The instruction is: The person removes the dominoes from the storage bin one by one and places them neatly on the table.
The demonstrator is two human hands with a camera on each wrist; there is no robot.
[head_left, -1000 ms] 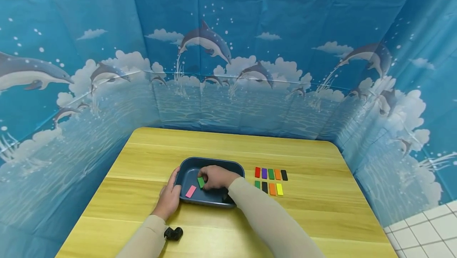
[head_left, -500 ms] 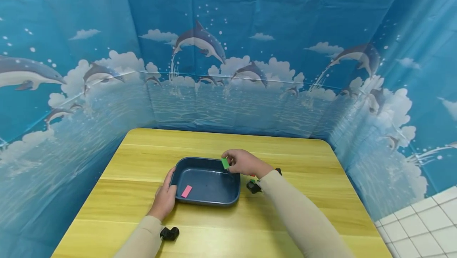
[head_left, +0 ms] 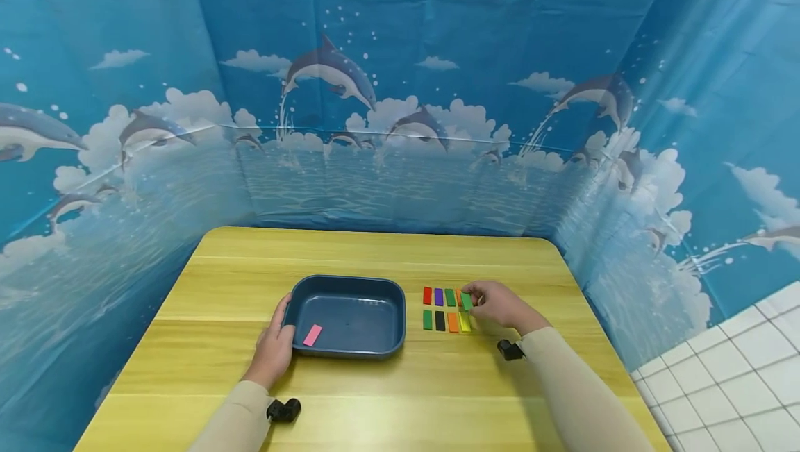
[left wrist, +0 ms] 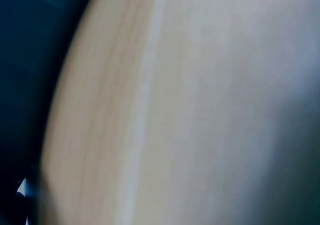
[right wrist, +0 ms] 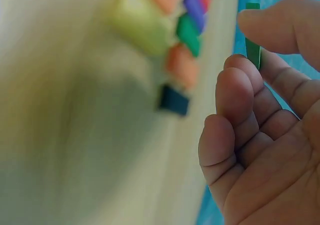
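Observation:
My right hand (head_left: 500, 305) pinches a green domino-like block (head_left: 466, 300) between thumb and fingers, held over the right end of two rows of coloured blocks. In the right wrist view the green block (right wrist: 253, 37) stands edge-on between thumb and forefinger, with the other fingers loosely bent. My left hand (head_left: 272, 348) lies along the left wall of a dark blue tray (head_left: 350, 353), fingers fairly straight against its side. One pink block (head_left: 312, 335) lies in the tray's near left corner. The left wrist view shows no fingers, just the tray wall and blurred tabletop.
The back row has red (head_left: 428, 296), purple (head_left: 439, 297), green (head_left: 450, 297) and orange blocks, plus a black one (right wrist: 174, 101). The front row has green (head_left: 428, 320), black (head_left: 440, 321), orange (head_left: 453, 322) and yellow (head_left: 464, 322) ones. A dolphin-print curtain (head_left: 375, 188) surrounds the wooden table (head_left: 350, 403).
My right hand has lifted the green block out of the tray and carried it right, over the rows. The left hand has stayed at the tray's side. The head view has shifted slightly.

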